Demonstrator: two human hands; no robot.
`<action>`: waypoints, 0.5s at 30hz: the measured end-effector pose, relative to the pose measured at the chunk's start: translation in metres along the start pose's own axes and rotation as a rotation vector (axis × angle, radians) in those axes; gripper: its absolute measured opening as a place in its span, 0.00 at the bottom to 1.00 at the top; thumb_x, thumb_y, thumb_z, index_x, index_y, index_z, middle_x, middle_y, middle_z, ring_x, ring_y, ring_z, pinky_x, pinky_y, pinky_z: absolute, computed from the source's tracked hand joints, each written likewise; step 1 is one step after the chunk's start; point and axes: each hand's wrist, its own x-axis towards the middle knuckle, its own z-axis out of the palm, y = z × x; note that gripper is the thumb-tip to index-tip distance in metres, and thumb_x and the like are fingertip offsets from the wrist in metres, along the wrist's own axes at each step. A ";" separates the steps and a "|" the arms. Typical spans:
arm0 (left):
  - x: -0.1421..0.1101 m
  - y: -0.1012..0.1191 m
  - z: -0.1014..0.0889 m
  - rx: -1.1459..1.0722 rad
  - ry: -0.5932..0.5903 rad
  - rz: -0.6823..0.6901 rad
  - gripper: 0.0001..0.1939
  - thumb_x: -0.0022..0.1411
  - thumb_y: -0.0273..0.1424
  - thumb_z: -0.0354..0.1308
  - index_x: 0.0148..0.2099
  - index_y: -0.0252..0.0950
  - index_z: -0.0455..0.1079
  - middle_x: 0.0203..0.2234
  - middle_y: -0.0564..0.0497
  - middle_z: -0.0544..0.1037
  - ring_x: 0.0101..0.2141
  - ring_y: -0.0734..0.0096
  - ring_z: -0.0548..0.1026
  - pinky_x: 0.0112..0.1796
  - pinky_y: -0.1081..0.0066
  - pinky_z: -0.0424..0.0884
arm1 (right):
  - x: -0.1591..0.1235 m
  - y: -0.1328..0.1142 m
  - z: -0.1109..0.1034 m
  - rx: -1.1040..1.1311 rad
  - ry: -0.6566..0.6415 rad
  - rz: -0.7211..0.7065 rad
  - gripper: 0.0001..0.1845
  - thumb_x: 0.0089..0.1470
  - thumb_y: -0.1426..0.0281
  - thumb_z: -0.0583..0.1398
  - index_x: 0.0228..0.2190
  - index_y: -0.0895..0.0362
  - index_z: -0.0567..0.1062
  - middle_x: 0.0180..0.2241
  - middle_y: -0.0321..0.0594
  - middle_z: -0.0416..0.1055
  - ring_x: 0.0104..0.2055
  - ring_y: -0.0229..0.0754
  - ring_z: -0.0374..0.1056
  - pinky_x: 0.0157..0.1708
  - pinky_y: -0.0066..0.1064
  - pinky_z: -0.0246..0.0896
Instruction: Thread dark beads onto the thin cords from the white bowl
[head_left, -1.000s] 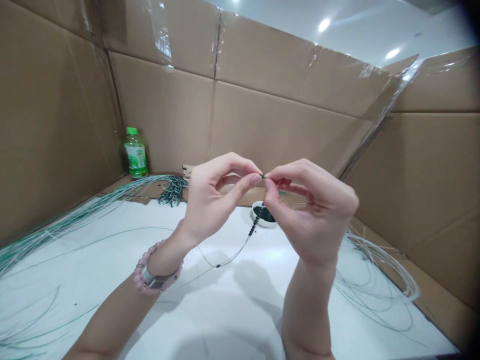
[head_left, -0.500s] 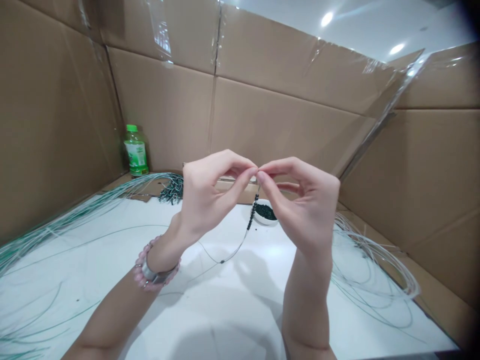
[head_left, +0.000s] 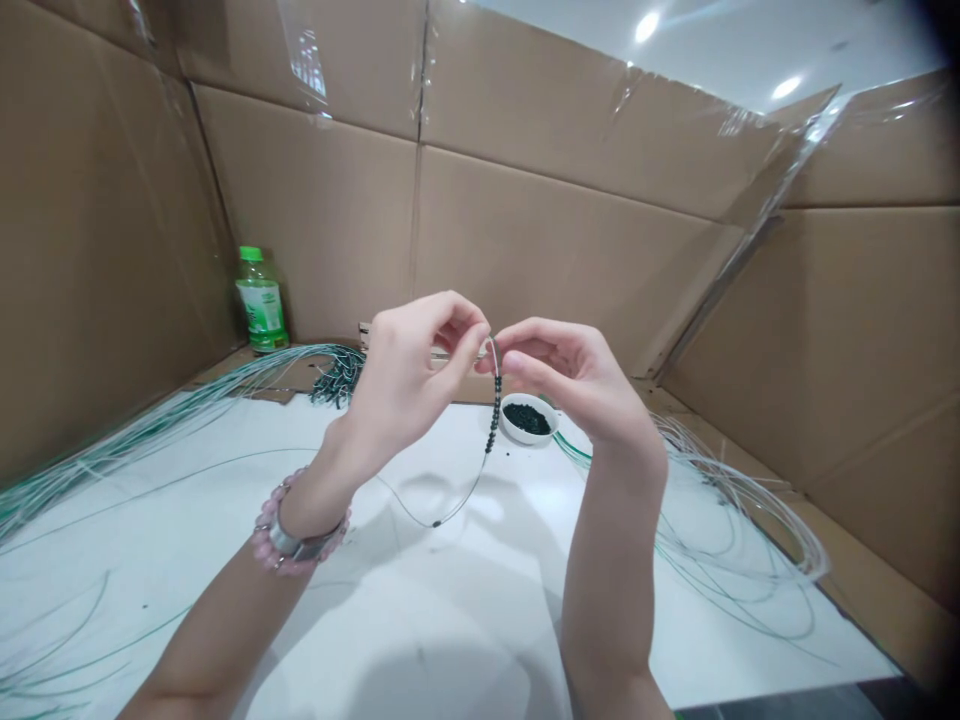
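Note:
Thin pale cord (head_left: 471,497) hangs in a loop in front of me, with a row of small black beads (head_left: 494,415) strung on its upper right part and one dark bead or knot (head_left: 436,524) lower down. My left hand (head_left: 420,365) pinches the top of the cord between thumb and forefinger. Close beside the beads, my right hand (head_left: 577,375) has its thumb and forefinger slightly apart, the fingertips at the cord's upper end. Behind the hands, a white bowl (head_left: 553,428) holds many small black beads.
Long green and white cords (head_left: 172,418) with dark knotted ends lie at the left. More coiled cords (head_left: 780,530) spread at the right. A green-capped bottle (head_left: 262,305) stands in the back left corner. Cardboard walls (head_left: 570,240) surround the white table (head_left: 465,620).
My right thumb and forefinger have parted from their pinch and shifted slightly away from my left fingertips. My left hand keeps its hold on the cord; the beads hang more in view.

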 end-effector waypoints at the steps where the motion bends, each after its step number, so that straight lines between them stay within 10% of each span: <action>1: 0.000 0.000 0.001 -0.022 -0.030 -0.021 0.07 0.62 0.28 0.55 0.31 0.34 0.70 0.24 0.55 0.76 0.24 0.80 0.73 0.27 0.81 0.71 | 0.001 0.001 0.000 0.007 0.026 -0.016 0.07 0.48 0.69 0.67 0.31 0.58 0.77 0.33 0.39 0.77 0.36 0.36 0.73 0.33 0.23 0.68; 12: 0.002 -0.028 0.021 -0.401 -0.107 -0.188 0.12 0.64 0.39 0.54 0.37 0.34 0.70 0.27 0.51 0.76 0.26 0.77 0.73 0.29 0.77 0.70 | 0.002 0.006 -0.002 -0.015 0.218 -0.202 0.08 0.48 0.66 0.67 0.26 0.57 0.75 0.23 0.33 0.75 0.28 0.33 0.73 0.28 0.23 0.69; 15: -0.011 -0.048 0.055 -0.239 -0.416 -0.244 0.12 0.65 0.34 0.49 0.38 0.33 0.71 0.29 0.49 0.77 0.29 0.74 0.73 0.31 0.75 0.69 | -0.001 0.004 -0.003 -0.016 0.362 -0.289 0.04 0.52 0.66 0.63 0.28 0.53 0.74 0.26 0.30 0.75 0.29 0.33 0.74 0.28 0.24 0.70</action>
